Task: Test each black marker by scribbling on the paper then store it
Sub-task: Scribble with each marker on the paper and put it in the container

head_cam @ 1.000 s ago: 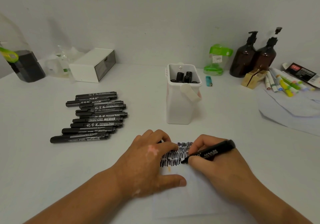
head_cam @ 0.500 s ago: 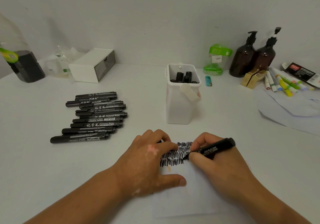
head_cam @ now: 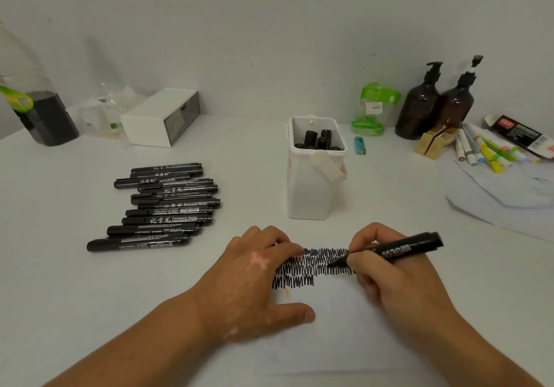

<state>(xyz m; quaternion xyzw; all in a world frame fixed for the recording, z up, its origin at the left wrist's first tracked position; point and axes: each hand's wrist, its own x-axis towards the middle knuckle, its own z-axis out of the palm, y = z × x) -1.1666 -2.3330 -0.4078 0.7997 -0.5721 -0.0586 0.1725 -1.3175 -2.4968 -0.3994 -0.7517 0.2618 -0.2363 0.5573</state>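
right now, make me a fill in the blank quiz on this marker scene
The left hand presses down the ____. The right hand scribbles with a black ____. The pile of markers lies to the ____ of the white container. Both pump bottles are ____.
Missing: paper; marker; left; brown.

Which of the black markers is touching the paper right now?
The marker gripped by the right hand, tip on the scribbles; the others lie in the pile at left or stand in the white holder.

The marker point(head_cam: 401, 248) in front of the white bin point(head_cam: 311, 195) reads "1120". Left of the bin, the stacked markers point(head_cam: 180, 204) read "记号笔" and "Permanent Marker".
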